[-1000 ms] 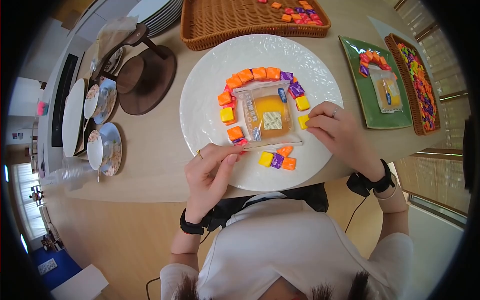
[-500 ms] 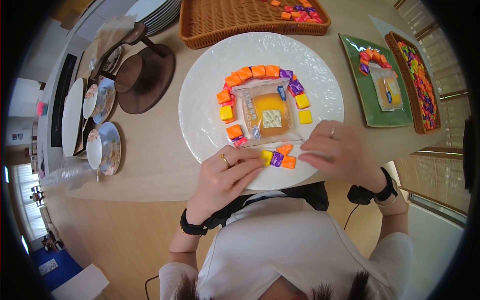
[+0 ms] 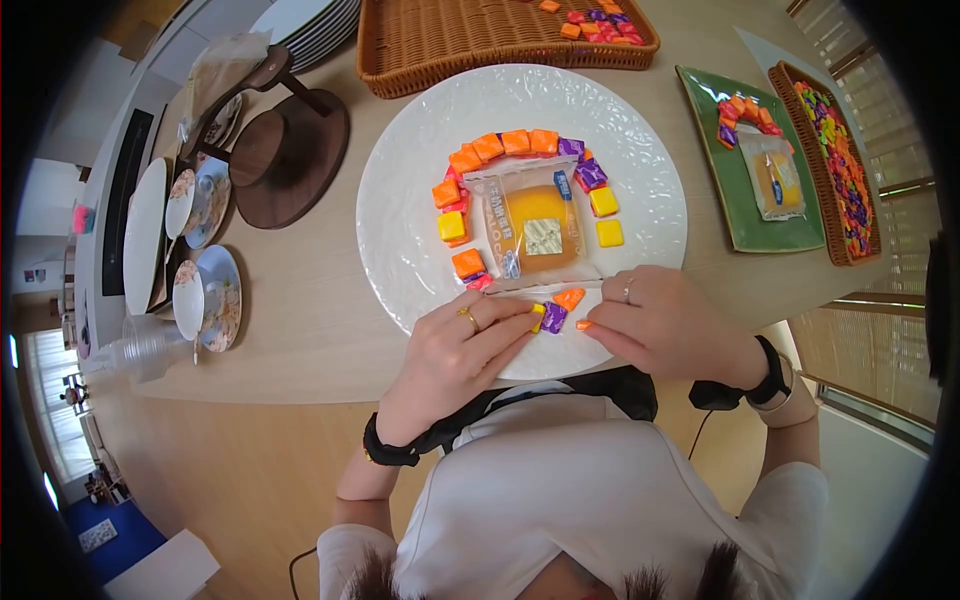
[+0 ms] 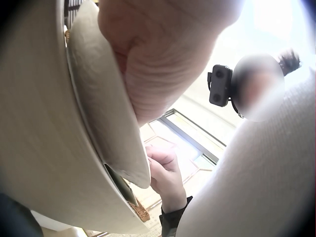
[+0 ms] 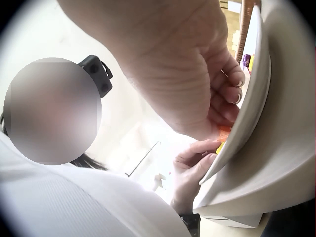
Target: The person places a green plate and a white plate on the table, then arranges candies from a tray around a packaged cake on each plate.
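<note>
On the large white plate (image 3: 410,130), orange, purple, pink and yellow candies form an arch around a wrapped cake (image 3: 545,225). Below the cake, the left hand (image 3: 455,345) pinches a yellow candy (image 3: 538,317) between thumb and fingers. Touching that candy is a purple one (image 3: 554,318), with an orange candy (image 3: 569,299) just above. The right hand (image 3: 670,325) pinches another orange candy (image 3: 584,325), mostly covered by its fingertips. In the right wrist view, the orange candy (image 5: 224,132) shows beneath the right hand (image 5: 182,74), close to the left hand's yellow candy (image 5: 220,147).
A wicker tray (image 3: 450,70) with candies lies behind the plate. At the right are a green plate (image 3: 740,220) with a second wrapped cake and a basket (image 3: 870,235) of candies. A dark wooden stand (image 3: 290,190), cups and saucers (image 3: 228,320) are at the left.
The right hand has left the yellow candy at the arch's right end and moved down to the orange candy. The left hand has moved right from the arch's lower left to the yellow candy.
</note>
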Tool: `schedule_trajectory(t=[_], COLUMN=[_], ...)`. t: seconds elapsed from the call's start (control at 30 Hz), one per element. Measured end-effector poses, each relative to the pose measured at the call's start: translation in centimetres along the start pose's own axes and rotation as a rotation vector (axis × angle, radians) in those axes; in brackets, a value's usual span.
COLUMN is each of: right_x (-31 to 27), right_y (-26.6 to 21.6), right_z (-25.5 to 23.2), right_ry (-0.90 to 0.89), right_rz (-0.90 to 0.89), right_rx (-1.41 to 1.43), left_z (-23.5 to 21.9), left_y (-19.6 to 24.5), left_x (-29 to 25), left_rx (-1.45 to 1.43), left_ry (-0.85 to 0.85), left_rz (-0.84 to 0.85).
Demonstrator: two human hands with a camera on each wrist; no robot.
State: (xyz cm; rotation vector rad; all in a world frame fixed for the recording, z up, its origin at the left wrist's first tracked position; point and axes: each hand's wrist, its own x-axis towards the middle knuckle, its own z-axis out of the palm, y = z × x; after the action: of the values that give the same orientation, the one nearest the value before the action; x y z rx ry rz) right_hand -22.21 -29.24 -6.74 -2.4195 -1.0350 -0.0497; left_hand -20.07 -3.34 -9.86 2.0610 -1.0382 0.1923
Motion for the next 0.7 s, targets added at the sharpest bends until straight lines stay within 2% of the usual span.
schedule_trajectory(t=[0.13, 0.33, 0.4, 0.5, 0.7], right_x=[0.0, -0.3, -0.5, -1.0, -0.6], right_y=[0.1, -0.3, -0.5, 0.5, -0.2], right_z=[-1.0, -0.5, -0.7, -0.7, -1.4], right_ry=[-0.051, -0.006, -0.016, -0.013, 0.026], right_rz=[0.07, -0.034, 0.162, 0.232, 0.14], right_rx=[0.157, 0.158, 0.275, 0.236, 0.126], left_z=[0.1, 0.0, -0.1, -0.1, -0.1], left_y=[-0.1, -0.2, -0.1, -0.1, -0.1], left_x=[-0.1, -0.3, -0.3, -0.4, -0.4], left_rx=[-0.012, -0.017, -0.023, -0.033, -0.033], left_ry=[0.003, -0.007, -0.013, -0.019, -0.013], left_rz=[-0.002, -0.003, -0.012, -0.019, -0.013])
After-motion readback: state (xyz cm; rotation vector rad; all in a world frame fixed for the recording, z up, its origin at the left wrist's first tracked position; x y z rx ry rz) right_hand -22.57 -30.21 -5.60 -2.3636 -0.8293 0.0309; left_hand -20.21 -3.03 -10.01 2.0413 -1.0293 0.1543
